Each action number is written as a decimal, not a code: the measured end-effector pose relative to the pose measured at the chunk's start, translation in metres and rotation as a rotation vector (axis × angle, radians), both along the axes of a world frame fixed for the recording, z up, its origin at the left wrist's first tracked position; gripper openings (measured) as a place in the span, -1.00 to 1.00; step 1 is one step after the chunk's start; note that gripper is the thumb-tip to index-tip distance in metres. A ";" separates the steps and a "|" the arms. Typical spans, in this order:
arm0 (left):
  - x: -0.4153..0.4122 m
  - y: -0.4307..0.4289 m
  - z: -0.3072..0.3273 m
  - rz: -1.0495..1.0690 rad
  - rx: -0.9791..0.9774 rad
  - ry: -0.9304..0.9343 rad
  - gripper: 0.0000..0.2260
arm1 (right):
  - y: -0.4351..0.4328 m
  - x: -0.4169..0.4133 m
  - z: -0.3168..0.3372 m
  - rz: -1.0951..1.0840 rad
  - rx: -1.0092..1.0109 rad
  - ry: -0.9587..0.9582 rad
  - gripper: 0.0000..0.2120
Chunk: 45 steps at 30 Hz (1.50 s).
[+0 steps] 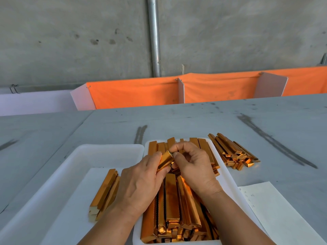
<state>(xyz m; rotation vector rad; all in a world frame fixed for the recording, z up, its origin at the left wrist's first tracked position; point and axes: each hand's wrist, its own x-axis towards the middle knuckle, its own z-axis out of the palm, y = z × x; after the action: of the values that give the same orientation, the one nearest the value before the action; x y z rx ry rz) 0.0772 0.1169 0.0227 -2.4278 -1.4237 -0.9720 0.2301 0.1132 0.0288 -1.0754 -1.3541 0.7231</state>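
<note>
Box (165,160) between hands (141,175) (192,167), bare tabletop (177,121) beyond tray (228,175)

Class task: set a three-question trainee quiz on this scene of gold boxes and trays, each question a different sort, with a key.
1. True or false: the left hand and the right hand hold the same gold box.
2. The fuller white tray lies where, relative to the sparser white tray? A left; B right; C behind.
3. Fill in: on the table, right of the trays, lie a loose pile of boxes and a sheet of ___.
Key: 1 true; 2 B; 3 paper.
</note>
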 end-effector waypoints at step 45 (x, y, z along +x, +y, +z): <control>-0.001 -0.003 0.004 0.005 -0.088 -0.037 -0.51 | 0.005 0.008 0.001 0.330 -0.271 0.473 -0.85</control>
<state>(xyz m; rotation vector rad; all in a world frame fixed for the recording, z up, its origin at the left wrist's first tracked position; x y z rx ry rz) 0.0761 0.1144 0.0271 -2.4786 -1.5150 -0.9781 0.2386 0.1184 0.0300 -0.8190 -1.0468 1.3444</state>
